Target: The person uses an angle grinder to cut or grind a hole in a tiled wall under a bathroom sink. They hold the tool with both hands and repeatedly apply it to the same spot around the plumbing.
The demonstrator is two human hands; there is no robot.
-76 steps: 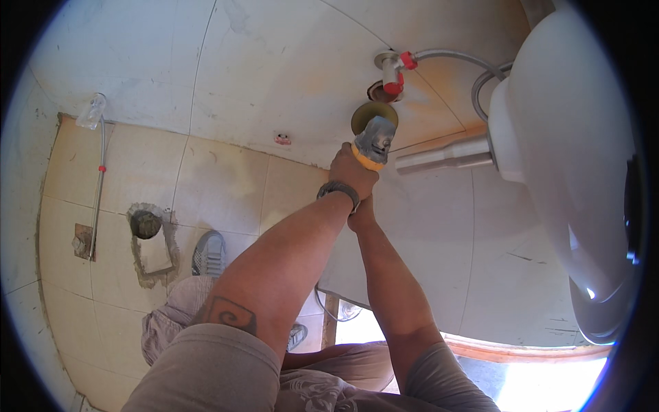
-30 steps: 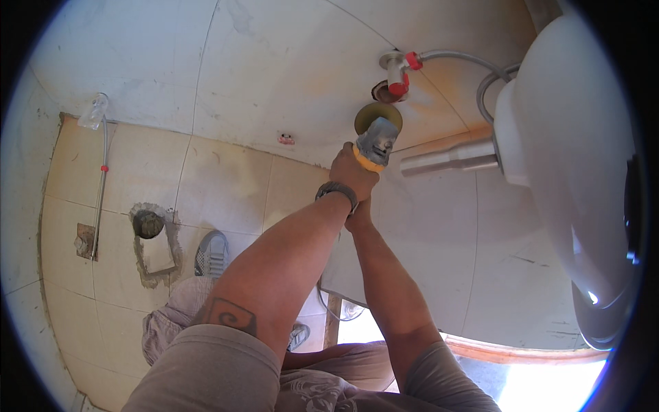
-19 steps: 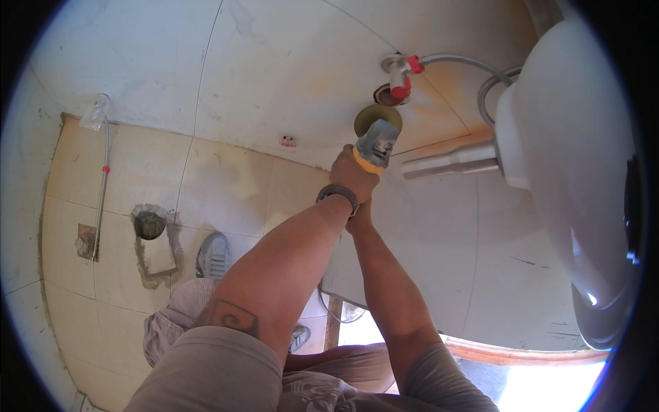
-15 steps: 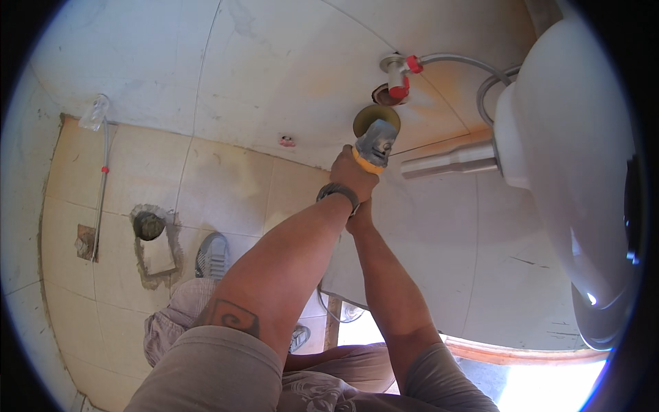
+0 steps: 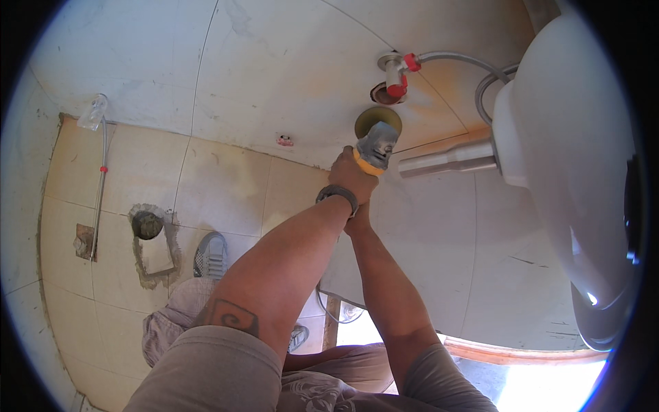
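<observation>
My left hand (image 5: 352, 172), with a dark band on its wrist, is wrapped around an angle grinder (image 5: 377, 145) with a yellow body and a dusty grey head. Behind and below it, my right hand (image 5: 358, 218) closes on the tool's rear; its fingers are mostly hidden by the left hand and wrist. The grinder's round, yellowish disc (image 5: 376, 117) is at the tiled wall (image 5: 302, 89), just below a round drain hole (image 5: 384, 95). Whether the disc touches the tile I cannot tell. Right above the hole sits an angle valve (image 5: 395, 75) with red parts.
A white washbasin (image 5: 576, 151) with a metal drain pipe (image 5: 446, 162) juts in at right. A braided hose (image 5: 463, 56) links valve and basin. On the floor at left are a cut-out drain opening (image 5: 148, 226) and a hanging hose (image 5: 101, 185). A shoe (image 5: 211, 254) shows near my left arm.
Almost nothing differs. The view has shifted very slightly, and the grinder's disc sits a touch lower relative to the hole; both hands keep their hold.
</observation>
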